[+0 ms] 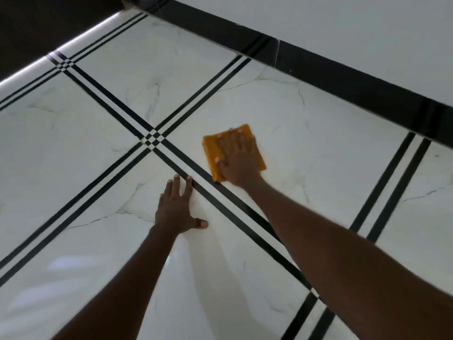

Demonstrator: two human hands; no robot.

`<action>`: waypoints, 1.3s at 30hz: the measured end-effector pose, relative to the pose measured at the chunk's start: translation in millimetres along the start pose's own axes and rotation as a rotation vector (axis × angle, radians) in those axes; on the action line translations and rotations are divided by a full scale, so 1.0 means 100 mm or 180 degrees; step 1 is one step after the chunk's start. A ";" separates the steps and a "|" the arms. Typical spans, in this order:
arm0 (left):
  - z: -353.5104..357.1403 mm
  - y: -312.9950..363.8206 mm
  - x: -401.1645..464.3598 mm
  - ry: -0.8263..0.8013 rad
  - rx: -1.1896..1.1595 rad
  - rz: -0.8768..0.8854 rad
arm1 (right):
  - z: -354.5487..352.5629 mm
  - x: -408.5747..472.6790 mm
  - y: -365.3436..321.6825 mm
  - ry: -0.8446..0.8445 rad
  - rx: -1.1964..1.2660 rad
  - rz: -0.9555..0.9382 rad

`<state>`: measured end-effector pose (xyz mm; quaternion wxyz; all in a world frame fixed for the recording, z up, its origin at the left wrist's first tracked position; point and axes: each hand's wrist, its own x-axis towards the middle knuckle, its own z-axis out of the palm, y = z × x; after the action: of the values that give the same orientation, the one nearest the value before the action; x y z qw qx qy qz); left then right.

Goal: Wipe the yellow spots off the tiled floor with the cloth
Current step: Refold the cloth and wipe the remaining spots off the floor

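One folded orange cloth (234, 153) lies flat on the tiled floor (306, 148), on a white marble-look tile just beyond the crossing of the black double stripes (152, 139). Its near corner sits right at the edge of one of those stripes. The right hand (237, 161) rests on top of the cloth, palm down, fingers straight and spread, pointing away from the person; its grip is not closed round the fabric, it simply presses flat on it, and the fingertips reach close to the cloth's far edge. The hand and cloth look slightly blurred. No yellow spots can be made out on the tile around the cloth.

Nearer the person, the left hand (177, 209) is planted flat on the neighbouring tile, fingers extended and apart, thumb splayed out to the side, holding nothing. Its index fingertip touches the nearest black stripe. The two hands are near each other, separated by that pair of stripes. Both bare forearms reach in from the bottom of the view.

Farther out, the glossy floor shows grey veining and soft reflections. A black skirting band (343, 77) runs along the base of a pale wall (343, 25) at the upper right, and a bright strip of light (49, 57) lines the floor's edge at upper left, next to a dark area.
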<state>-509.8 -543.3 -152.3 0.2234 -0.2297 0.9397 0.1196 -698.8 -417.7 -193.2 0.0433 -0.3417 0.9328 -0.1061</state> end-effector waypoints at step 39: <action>0.19 0.35 -0.44 0.0290 -0.0085 0.0088 | -0.12 -1.81 0.64 -0.0077 -0.0273 0.0127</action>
<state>-484.8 -490.3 -144.1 0.1756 -0.2248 0.9503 0.1247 -603.0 -250.7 -194.4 0.0420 -0.3258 0.9425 -0.0611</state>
